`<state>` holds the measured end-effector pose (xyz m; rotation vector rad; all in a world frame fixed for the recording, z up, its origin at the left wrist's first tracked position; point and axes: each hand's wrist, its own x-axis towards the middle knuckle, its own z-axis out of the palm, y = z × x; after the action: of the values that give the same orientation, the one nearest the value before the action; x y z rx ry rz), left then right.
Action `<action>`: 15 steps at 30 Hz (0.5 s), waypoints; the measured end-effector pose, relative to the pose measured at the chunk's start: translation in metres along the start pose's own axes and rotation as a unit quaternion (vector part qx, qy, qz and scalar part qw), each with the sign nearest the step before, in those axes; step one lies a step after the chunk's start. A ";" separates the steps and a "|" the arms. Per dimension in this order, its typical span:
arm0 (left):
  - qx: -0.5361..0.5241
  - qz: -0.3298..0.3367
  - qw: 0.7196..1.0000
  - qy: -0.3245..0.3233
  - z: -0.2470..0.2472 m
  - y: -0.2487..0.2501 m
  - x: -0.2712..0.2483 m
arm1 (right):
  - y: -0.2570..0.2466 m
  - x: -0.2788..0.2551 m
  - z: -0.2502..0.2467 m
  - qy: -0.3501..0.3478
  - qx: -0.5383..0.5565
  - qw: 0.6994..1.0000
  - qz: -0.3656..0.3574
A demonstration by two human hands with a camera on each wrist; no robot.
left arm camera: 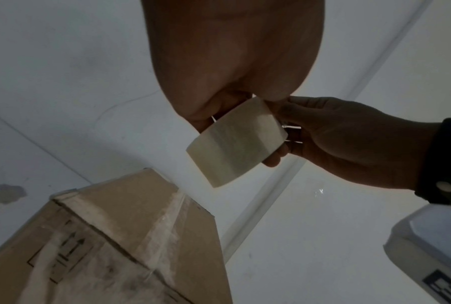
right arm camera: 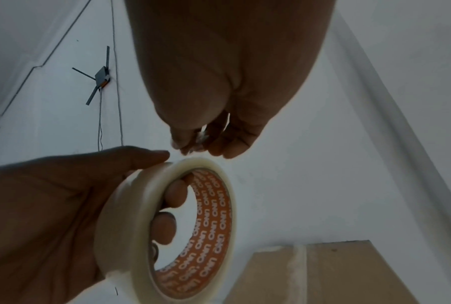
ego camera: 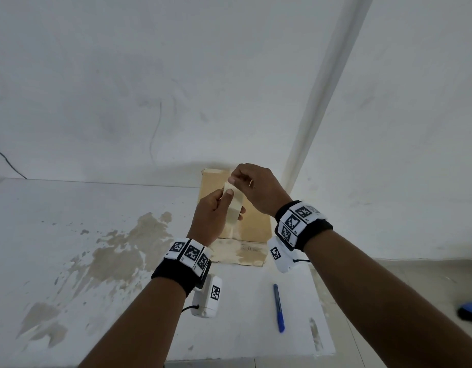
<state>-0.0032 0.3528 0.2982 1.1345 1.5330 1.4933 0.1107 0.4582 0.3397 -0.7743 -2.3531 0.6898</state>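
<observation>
A roll of pale clear tape (ego camera: 233, 208) with an orange printed core (right arm camera: 211, 226) is held up above a brown cardboard box (ego camera: 256, 229). My left hand (ego camera: 225, 205) grips the roll, thumb on the outer rim and fingers (right arm camera: 176, 194) through the core. My right hand (ego camera: 236, 180) pinches at the top of the roll, and a small bit of clear tape end (right arm camera: 201, 135) shows between its fingertips. The box stands on a white table (ego camera: 70, 208) against the wall, with a strip of tape (left arm camera: 167, 226) along its top seam.
A blue pen (ego camera: 278, 308) lies on the table near its right front, below my right wrist. Brownish stains (ego camera: 118, 251) mark the tabletop on the left. A blue and black object (ego camera: 470, 312) sits on the floor at far right. A white pipe (ego camera: 322, 88) runs up the wall.
</observation>
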 end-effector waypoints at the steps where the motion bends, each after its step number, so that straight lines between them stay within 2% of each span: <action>1: -0.006 -0.001 1.000 -0.001 0.000 0.000 -0.001 | 0.001 0.001 0.002 0.012 -0.010 1.000 -0.006; 6: -0.059 -0.007 0.998 -0.013 -0.001 0.003 -0.003 | 0.003 0.006 0.003 0.035 -0.035 0.999 -0.013; 15: 0.009 0.003 0.999 -0.031 -0.006 0.001 -0.002 | 0.006 0.007 0.001 -0.011 -0.046 0.999 -0.015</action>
<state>-0.0082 0.3484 0.2995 1.1861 1.5046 1.4374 0.1076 0.4670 0.3380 -0.7734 -2.4256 0.5835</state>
